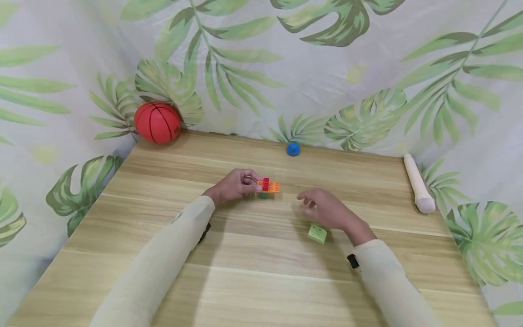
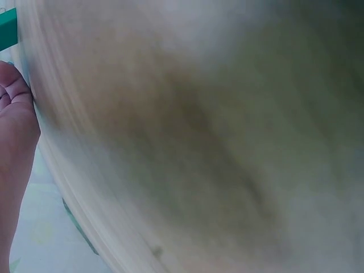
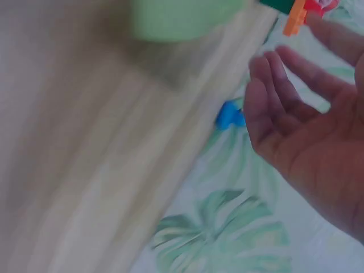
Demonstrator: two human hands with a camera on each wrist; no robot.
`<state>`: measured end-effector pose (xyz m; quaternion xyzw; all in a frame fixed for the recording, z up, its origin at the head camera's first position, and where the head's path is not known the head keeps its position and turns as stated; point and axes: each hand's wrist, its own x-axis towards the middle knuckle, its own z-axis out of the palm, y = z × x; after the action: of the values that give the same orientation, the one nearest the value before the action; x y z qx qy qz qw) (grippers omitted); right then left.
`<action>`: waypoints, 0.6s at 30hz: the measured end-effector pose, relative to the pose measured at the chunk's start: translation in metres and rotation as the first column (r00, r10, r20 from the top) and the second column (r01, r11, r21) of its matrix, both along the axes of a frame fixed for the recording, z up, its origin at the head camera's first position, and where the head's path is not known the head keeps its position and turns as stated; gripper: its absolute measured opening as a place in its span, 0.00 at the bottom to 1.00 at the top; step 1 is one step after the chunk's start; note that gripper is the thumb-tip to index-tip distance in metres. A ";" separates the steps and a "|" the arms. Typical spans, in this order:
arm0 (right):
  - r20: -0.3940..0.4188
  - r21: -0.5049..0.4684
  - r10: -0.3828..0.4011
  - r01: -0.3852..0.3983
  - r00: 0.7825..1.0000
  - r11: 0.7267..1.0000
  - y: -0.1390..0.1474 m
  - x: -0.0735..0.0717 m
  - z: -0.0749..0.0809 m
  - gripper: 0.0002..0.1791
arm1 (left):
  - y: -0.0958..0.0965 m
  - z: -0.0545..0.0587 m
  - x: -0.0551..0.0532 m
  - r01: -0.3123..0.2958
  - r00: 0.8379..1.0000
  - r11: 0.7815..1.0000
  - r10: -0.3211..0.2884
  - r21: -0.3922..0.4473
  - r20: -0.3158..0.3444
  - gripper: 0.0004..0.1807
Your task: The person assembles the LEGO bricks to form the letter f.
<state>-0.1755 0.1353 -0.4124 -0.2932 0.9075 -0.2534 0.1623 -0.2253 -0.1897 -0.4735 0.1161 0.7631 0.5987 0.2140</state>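
In the head view my left hand (image 1: 234, 185) pinches a small stack of toy building bricks. The stack has an orange brick (image 1: 275, 187), a red brick (image 1: 266, 183) across its top and a green brick (image 1: 263, 195) beneath. Only the edge of the left hand (image 2: 14, 119) and a corner of the green brick (image 2: 8, 29) show in the left wrist view. To the right of the stack hovers my right hand (image 1: 328, 210), fingers loosely bent with nothing in them. A light green brick (image 1: 317, 233) lies on the table just below it, studs up.
A red basketball (image 1: 157, 122) sits at the table's back left corner. By the back edge is a small blue object (image 1: 293, 149). A pale microphone-shaped object (image 1: 418, 184) lies along the right edge. Leaf-patterned cloth (image 1: 245, 68) hangs behind the wooden table (image 1: 253, 290).
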 end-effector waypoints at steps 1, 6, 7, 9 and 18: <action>0.030 0.002 0.015 -0.015 0.999 1.000 0.008 0.004 -0.002 0.25 | 0.000 -0.001 0.000 -0.002 1.000 1.000 0.002 0.003 0.001 0.15; 0.128 -0.022 0.074 -0.072 0.989 0.997 0.039 0.025 -0.015 0.33 | 0.000 -0.001 -0.002 -0.003 1.000 1.000 0.003 0.000 -0.008 0.16; 0.129 -0.034 0.083 -0.080 0.988 0.996 0.042 0.028 -0.017 0.33 | 0.000 0.000 -0.002 -0.001 1.000 1.000 0.001 -0.003 -0.008 0.16; 0.106 -0.050 0.090 -0.085 0.990 0.995 0.046 0.034 -0.022 0.32 | 0.000 0.001 -0.002 0.001 1.000 1.000 -0.001 -0.007 -0.010 0.16; 0.059 -0.040 -0.068 0.070 0.996 0.997 0.039 0.039 -0.033 0.23 | 0.001 -0.001 0.000 -0.008 1.000 1.000 0.008 0.021 -0.009 0.17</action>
<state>-0.1367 0.1748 -0.4449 -0.2575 0.9065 -0.2862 0.1734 -0.2254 -0.1884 -0.4743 0.1182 0.7583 0.6067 0.2069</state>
